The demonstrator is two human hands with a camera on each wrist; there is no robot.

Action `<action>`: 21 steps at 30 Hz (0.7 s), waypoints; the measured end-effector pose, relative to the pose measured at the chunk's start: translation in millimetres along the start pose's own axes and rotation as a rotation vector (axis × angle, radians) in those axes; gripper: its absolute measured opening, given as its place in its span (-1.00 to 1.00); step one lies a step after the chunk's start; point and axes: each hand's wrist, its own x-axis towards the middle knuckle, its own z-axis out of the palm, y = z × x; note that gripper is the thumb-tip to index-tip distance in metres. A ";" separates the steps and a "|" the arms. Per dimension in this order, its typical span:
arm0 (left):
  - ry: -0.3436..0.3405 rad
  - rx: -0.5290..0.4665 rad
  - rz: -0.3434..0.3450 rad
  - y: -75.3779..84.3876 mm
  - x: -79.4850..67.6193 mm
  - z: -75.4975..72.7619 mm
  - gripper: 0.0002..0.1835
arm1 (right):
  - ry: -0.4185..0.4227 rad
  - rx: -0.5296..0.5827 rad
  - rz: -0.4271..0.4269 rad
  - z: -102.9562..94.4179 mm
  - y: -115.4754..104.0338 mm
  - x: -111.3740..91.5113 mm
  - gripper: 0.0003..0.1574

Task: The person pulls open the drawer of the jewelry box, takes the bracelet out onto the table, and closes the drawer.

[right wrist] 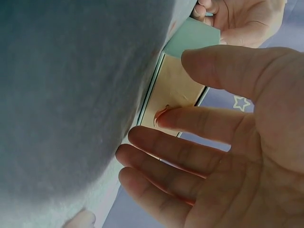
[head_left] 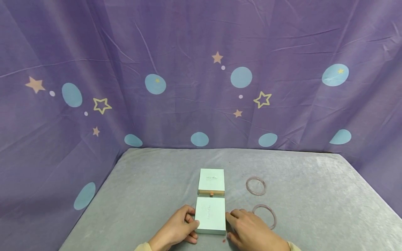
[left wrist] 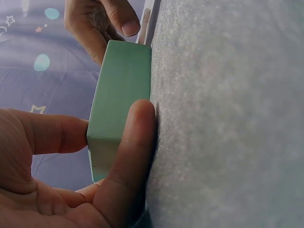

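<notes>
Near the table's front lies a flat mint-green drawer box [head_left: 210,213]. My left hand [head_left: 177,225] grips its left side, with the thumb at the top edge and a finger along the near side in the left wrist view. To its right is my right hand [head_left: 251,230]. In the right wrist view its fingers are fairly straight; the index fingertip touches a small reddish ribbon tab [right wrist: 160,114] on the tan drawer front [right wrist: 178,78]. The thumb is by the box's corner. A pinkish bangle [head_left: 274,216] lies just beyond the right hand, partly hidden by it.
A second mint-green drawer box [head_left: 211,178] sits directly behind the first, its tan side and tab facing forward. Another pinkish bangle [head_left: 247,185] lies to its right. The grey-covered table [head_left: 150,181] is backed by a purple curtain [head_left: 188,45] with stars and blue ovals.
</notes>
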 end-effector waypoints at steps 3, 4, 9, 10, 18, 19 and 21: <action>-0.001 -0.004 0.003 0.2 -0.5 0.1 -0.63 | -0.008 0.007 0.004 -1.1 -0.3 -0.1 -0.49; -0.001 -0.006 0.003 0.4 -0.8 0.0 -0.63 | -0.009 0.011 0.006 -1.6 -0.3 0.0 -0.50; -0.006 -0.016 -0.012 1.5 -1.6 -1.0 -0.61 | -0.014 0.036 0.025 -3.8 0.2 -0.7 -0.52; -0.007 -0.017 -0.015 1.9 -2.0 -1.6 -0.61 | -0.019 0.045 0.029 -4.3 0.1 -0.4 -0.52; -0.035 -0.023 -0.015 6.1 -3.3 -3.9 -0.54 | 0.074 0.103 0.052 -7.5 -0.3 2.8 -0.88; -0.036 -0.019 -0.013 7.0 -3.5 -4.4 -0.53 | 0.091 0.123 0.073 -7.8 -0.2 3.4 -0.91; -0.033 -0.006 -0.012 8.2 -4.2 -5.7 -0.50 | 0.123 0.168 0.124 -8.7 -0.9 5.4 -0.94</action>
